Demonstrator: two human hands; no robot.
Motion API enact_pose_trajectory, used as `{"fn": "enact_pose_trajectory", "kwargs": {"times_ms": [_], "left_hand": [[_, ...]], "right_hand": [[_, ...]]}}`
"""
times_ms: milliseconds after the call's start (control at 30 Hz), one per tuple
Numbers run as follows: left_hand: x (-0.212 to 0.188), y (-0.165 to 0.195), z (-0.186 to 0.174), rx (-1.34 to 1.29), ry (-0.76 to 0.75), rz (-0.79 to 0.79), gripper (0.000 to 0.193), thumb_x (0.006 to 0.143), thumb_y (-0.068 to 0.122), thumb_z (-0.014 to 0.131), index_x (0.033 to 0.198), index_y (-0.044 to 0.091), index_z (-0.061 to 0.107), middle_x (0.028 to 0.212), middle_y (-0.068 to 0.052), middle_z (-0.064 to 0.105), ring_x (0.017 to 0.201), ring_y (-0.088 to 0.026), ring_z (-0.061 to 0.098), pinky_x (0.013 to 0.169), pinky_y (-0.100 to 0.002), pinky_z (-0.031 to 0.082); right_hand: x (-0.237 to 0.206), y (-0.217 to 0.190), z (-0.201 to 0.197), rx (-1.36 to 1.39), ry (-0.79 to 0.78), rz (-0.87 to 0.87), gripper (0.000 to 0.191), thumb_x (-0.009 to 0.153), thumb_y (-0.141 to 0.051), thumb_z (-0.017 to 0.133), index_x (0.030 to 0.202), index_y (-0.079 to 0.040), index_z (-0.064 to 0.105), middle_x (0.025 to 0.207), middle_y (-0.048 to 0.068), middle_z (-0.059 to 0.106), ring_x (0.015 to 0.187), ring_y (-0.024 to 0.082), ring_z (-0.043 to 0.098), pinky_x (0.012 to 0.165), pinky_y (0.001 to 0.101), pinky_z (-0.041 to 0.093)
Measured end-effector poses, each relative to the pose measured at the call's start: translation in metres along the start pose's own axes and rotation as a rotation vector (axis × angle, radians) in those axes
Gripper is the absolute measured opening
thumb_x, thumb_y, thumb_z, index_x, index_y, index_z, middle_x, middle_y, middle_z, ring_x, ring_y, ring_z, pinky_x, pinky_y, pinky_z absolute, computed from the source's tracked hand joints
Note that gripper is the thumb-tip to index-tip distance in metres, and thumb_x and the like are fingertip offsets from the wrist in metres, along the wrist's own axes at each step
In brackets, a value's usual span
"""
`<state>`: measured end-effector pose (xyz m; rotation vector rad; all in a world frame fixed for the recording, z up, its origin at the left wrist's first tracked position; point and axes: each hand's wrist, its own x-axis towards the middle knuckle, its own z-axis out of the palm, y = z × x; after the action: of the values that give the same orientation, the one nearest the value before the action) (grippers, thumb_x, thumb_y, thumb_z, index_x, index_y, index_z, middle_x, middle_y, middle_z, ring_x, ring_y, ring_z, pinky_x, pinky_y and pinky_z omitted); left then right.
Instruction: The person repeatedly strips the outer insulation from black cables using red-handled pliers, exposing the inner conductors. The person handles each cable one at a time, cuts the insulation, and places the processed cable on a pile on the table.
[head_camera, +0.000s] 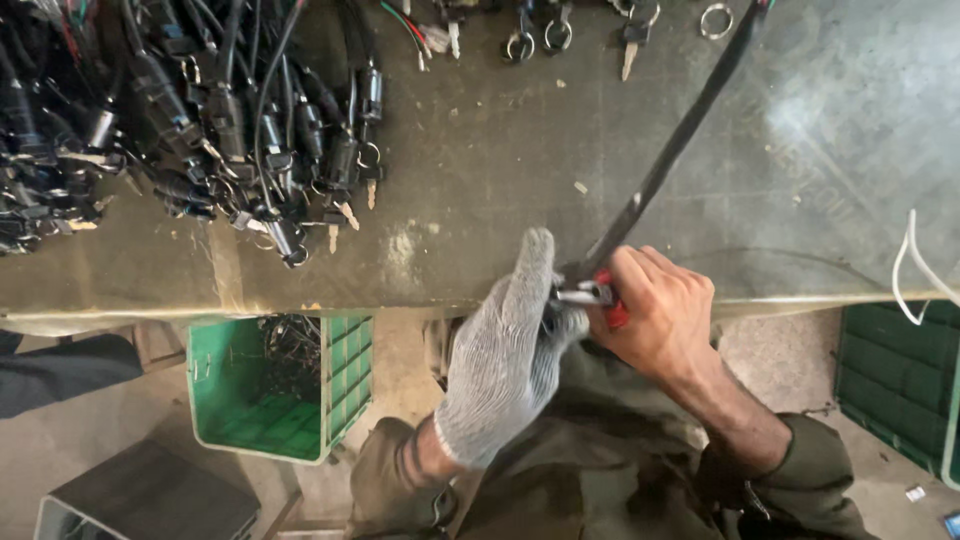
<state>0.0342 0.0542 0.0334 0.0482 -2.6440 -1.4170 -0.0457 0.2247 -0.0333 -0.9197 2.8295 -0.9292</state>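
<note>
Observed at the near edge of the workbench (480, 160): both hands meet over a single black sleeved cable (680, 135). The left hand (505, 355), in a grey knitted work glove, is closed around the cable's near end, with one gloved finger extended upward along the bench edge. The right hand (655, 310) is bare and clenched around a red-handled tool (612, 300); its metal tip lies against the cable end, touching the gloved fingers. The exact kind of tool cannot be told, as the fist covers most of it.

From the hands the cable runs diagonally across the workbench to its far right corner, where it leaves the view.

On the far left of the workbench lies a dense heap of black ignition-switch harnesses (190, 120), several with keys (348, 213) attached. Along the far edge of the workbench, loose keys and key rings (545, 38) lie in a row. A white wire (915, 265) loops over the bench's right near edge.

Below the workbench, left of the hands, a green plastic crate (345, 370) stands on the floor and holds a small tangle of dark parts. A second green crate (900, 375) stands to the right of the hands.
</note>
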Motion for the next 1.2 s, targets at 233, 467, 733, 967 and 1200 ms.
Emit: {"fn": "enact_pose_trajectory", "kwargs": {"times_ms": [233,467,733,967,1200], "left_hand": [[-0.001,-0.002,-0.021,-0.626,-0.420,-0.124,0.069,0.099,0.014,0.076,0.161,0.010,0.044,0.106,-0.006,0.074,0.094,-0.015,0.071,0.092,-0.029,0.059],[-0.009,-0.003,-0.015,-0.625,-0.319,-0.108,0.067,0.099,0.011,0.078,0.160,0.012,0.048,0.100,-0.005,0.074,0.090,-0.011,0.071,0.094,-0.029,0.059],[0.009,-0.005,-0.013,-0.026,0.013,-0.043,0.070,0.094,0.018,0.079,0.154,0.004,0.046,0.109,-0.012,0.072,0.093,-0.024,0.073,0.087,-0.034,0.060],[0.042,-0.056,-0.123,0.625,0.456,-0.014,0.065,0.112,0.028,0.068,0.162,0.000,0.036,0.150,-0.022,0.057,0.133,-0.036,0.061,0.117,-0.040,0.047],[0.075,-0.067,-0.081,0.957,0.307,0.180,0.070,0.099,0.048,0.077,0.151,0.009,0.053,0.158,-0.013,0.049,0.147,-0.036,0.042,0.124,-0.054,0.029]], "right_hand": [[0.022,0.022,0.003,0.347,-0.082,-0.341,0.034,0.073,-0.026,0.083,0.082,-0.007,0.056,0.086,0.006,0.064,0.078,0.023,0.062,0.067,0.0396,0.042],[0.025,0.033,0.004,0.350,-0.156,-0.341,0.034,0.061,-0.025,0.078,0.079,-0.008,0.054,0.080,0.006,0.060,0.075,0.026,0.059,0.070,0.0381,0.041],[0.028,0.031,0.000,-0.168,-0.059,-0.094,0.039,0.074,-0.033,0.087,0.093,-0.011,0.061,0.085,0.006,0.058,0.083,0.025,0.059,0.083,0.0413,0.042],[0.058,0.041,-0.031,-0.406,0.230,-0.196,0.066,0.072,-0.052,0.084,0.113,-0.007,0.058,0.113,0.014,0.062,0.105,0.030,0.059,0.090,0.0441,0.041],[0.158,0.043,-0.031,-0.166,0.339,-0.370,0.024,0.101,-0.017,0.074,0.115,-0.003,0.060,0.108,0.012,0.065,0.102,0.035,0.060,0.089,0.0453,0.043]]}}
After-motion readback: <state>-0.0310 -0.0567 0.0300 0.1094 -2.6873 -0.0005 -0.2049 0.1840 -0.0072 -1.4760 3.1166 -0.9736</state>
